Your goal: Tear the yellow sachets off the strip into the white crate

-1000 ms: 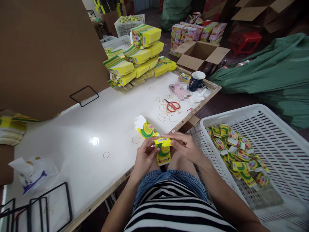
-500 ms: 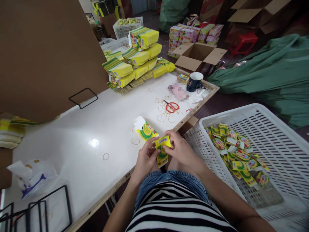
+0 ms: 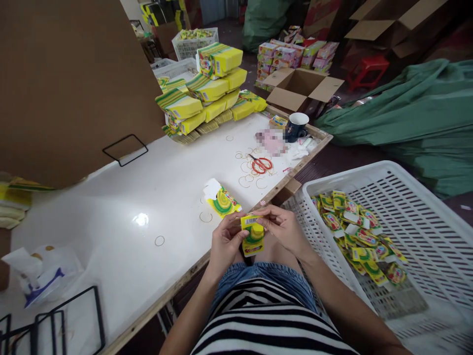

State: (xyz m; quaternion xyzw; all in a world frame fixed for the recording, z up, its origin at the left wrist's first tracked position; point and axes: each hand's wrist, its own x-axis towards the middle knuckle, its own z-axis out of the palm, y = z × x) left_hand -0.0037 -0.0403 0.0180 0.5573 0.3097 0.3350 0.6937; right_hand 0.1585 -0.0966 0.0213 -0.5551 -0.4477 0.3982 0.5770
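Observation:
Between my hands, over my lap at the table's edge, is a small yellow and green box (image 3: pixel 253 241) with a barcode near its top. My left hand (image 3: pixel 226 240) pinches its left side, thumb across the front. The fingers of my right hand (image 3: pixel 283 229) are closed at the box's upper right corner. Just beyond, on the white table (image 3: pixel 125 197), lies another yellow and green carton (image 3: pixel 222 199) with a white open flap. Red-handled scissors (image 3: pixel 261 165) rest among thin rubber bands farther back.
A white basket (image 3: pixel 397 172) holding many small yellow packs stands at the right. Stacked yellow cartons (image 3: pixel 218 81) and a dark mug (image 3: pixel 296 128) are at the table's far end. Black wire frames (image 3: pixel 98 315) and a plastic bag (image 3: pixel 51 276) lie at the near left.
My right hand has moved up slightly, from the front of the small box to its upper corner. The box has shifted a little to the right and stands straighter.

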